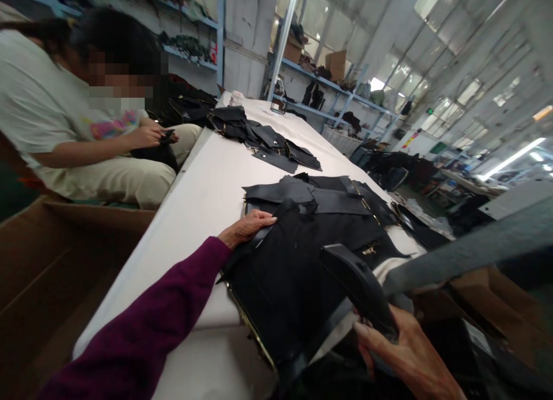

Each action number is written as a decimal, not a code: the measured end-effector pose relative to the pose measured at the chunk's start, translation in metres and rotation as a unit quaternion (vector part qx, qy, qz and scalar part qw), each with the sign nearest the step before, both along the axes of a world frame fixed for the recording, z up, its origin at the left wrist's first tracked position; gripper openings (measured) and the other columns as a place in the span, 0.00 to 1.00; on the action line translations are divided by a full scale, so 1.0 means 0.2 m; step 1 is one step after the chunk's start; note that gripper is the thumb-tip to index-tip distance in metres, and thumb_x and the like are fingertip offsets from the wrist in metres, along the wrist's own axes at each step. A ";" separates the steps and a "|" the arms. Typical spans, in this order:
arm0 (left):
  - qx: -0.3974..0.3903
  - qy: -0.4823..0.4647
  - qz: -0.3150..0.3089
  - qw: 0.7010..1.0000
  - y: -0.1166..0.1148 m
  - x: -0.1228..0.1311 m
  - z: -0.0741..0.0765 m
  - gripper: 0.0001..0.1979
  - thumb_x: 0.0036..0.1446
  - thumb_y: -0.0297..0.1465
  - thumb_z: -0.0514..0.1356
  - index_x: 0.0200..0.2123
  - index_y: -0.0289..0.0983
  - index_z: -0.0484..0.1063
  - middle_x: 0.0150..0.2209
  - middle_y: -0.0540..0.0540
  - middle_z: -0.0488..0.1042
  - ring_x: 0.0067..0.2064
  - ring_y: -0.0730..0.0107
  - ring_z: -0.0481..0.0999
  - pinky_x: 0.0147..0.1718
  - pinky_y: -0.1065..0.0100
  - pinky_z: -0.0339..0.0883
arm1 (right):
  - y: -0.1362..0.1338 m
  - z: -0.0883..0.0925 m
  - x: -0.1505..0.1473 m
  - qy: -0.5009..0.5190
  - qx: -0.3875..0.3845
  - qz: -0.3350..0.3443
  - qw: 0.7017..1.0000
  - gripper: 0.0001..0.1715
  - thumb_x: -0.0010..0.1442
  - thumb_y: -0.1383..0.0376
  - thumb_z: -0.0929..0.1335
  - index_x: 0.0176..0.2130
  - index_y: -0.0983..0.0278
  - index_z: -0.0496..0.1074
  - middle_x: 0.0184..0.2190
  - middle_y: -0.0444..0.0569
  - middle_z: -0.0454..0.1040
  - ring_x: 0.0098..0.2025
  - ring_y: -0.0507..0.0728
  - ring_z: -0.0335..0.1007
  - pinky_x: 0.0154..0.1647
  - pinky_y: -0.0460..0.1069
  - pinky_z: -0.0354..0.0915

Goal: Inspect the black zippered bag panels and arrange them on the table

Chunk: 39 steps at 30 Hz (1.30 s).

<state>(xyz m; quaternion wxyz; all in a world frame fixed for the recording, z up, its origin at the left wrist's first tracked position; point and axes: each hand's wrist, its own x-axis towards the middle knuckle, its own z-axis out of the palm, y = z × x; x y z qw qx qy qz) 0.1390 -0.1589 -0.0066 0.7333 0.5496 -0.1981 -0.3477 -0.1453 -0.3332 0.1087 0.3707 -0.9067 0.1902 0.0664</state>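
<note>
My left hand, in a purple sleeve, lies on the left edge of a black bag piece on the white table; its fingers are curled over the edge. My right hand, at the lower right, grips a black handled tool that reaches over the bag piece. A gold clasp shows on the bag. More black leather pieces are stacked just beyond it.
A second pile of black pieces lies farther up the table. A seated person at the left handles a small black item. A brown cardboard box stands at the lower left. Blue shelves line the back.
</note>
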 end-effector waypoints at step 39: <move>0.303 -0.467 0.099 0.825 0.08 -0.40 0.15 0.21 0.52 0.43 0.56 0.44 0.34 0.70 0.40 0.42 0.74 0.38 0.62 0.72 0.38 0.66 0.63 | -0.23 -0.28 -0.60 0.005 -0.002 -0.166 0.986 0.18 0.54 0.51 0.64 0.26 0.64 0.68 0.16 0.43 0.72 0.22 0.56 0.70 0.27 0.48 0.63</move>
